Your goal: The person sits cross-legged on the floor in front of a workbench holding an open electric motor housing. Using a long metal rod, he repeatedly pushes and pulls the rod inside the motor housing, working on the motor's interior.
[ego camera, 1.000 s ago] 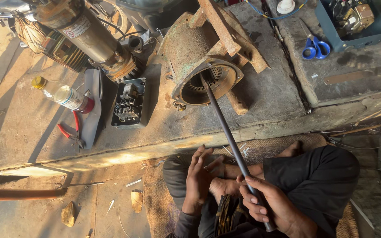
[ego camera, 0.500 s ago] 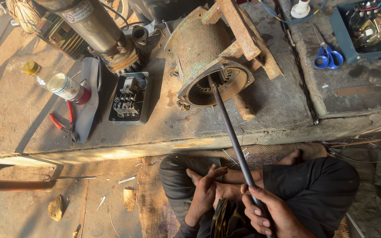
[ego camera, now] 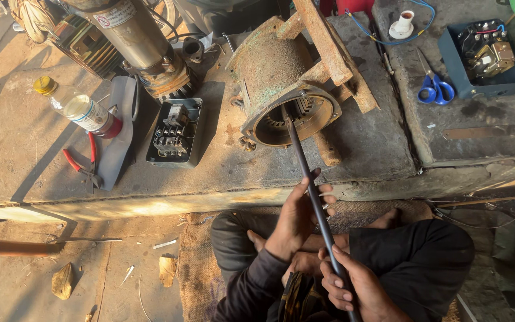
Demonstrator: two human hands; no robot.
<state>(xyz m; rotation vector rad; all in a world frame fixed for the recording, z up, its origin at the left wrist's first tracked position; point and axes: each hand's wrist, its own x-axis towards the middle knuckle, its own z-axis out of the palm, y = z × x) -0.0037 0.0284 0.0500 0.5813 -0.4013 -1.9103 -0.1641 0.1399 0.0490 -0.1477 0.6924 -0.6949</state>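
A person sits on the floor with legs crossed, in front of a low stone counter (ego camera: 43,173). There are two hands and one long dark metal rod (ego camera: 305,173). The left hand (ego camera: 296,217) is higher up; its fingers curl loosely round the rod near the middle, with some fingertips sticking out. The right hand (ego camera: 353,286) is lower down, close to the body, and its fingers are wrapped tight round the bottom end of the rod.

The rod leans up and away from the person. Its far tip goes into the round open mouth of one big rusty motor shell (ego camera: 281,89), which lies on its side on the counter. Inside the mouth you can see a ring of metal slots.

One rusty metal bar (ego camera: 329,42) lies across the top of the shell. Left of the shell sits one small grey box with switch parts (ego camera: 174,131). Behind it stands one shiny pump motor (ego camera: 138,42). Further left there is one clear bottle with a yellow cap (ego camera: 78,107) lying down, and one pair of red pliers (ego camera: 81,161) just beside a grey flat piece.

On the right is another stone slab. On it lie one pair of blue scissors (ego camera: 433,86) and one blue tray with electric parts (ego camera: 487,56). Near them is one white lamp holder with a blue wire (ego camera: 402,24).
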